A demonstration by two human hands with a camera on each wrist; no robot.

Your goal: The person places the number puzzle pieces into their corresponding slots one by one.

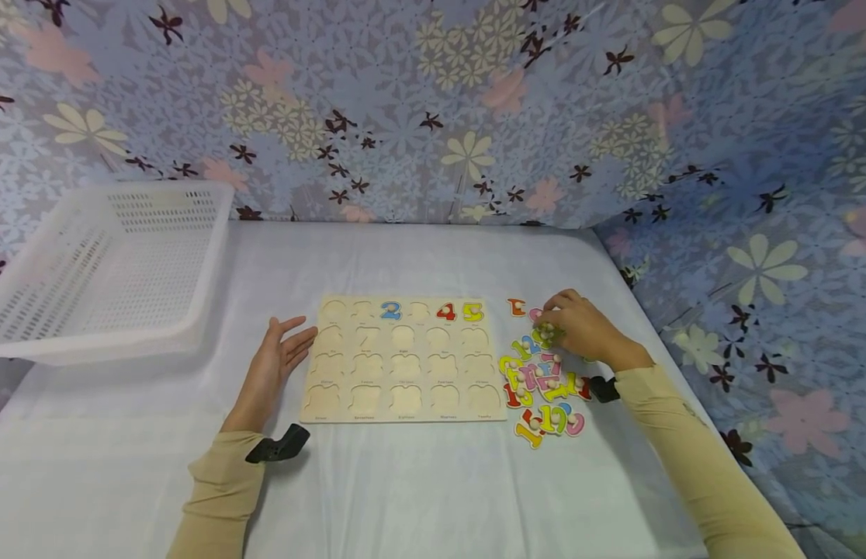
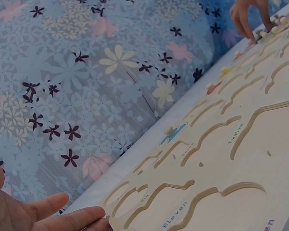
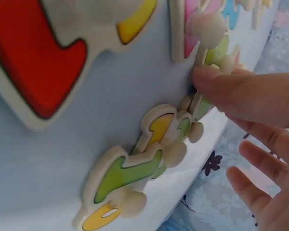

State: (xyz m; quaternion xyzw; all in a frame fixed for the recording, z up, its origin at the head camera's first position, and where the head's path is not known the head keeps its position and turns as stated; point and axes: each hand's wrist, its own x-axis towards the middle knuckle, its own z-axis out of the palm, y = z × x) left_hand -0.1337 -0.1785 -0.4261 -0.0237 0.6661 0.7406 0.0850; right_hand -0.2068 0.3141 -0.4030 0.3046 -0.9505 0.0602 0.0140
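My right hand (image 1: 578, 324) is over the far end of a heap of wooden number pieces (image 1: 545, 374) with round knobs. Its thumb (image 3: 245, 96) touches a green piece (image 3: 216, 52) among the others; the other fingers are spread and loosely bent. In the left wrist view its thumb and fingers stand apart. My left hand (image 1: 274, 359) has its fingers stretched out, fingertips at the left edge of the wooden puzzle board (image 1: 405, 421). A blue 2 (image 1: 390, 310), a red 4 (image 1: 446, 312) and a yellow-green 5 (image 1: 472, 311) lie in its back row.
A white perforated basket (image 1: 202, 310) stands at the back left of the white-covered table. A red piece (image 1: 517, 307) lies apart behind the heap. Flowered cloth (image 1: 377, 116) hangs behind the table and along its right side.
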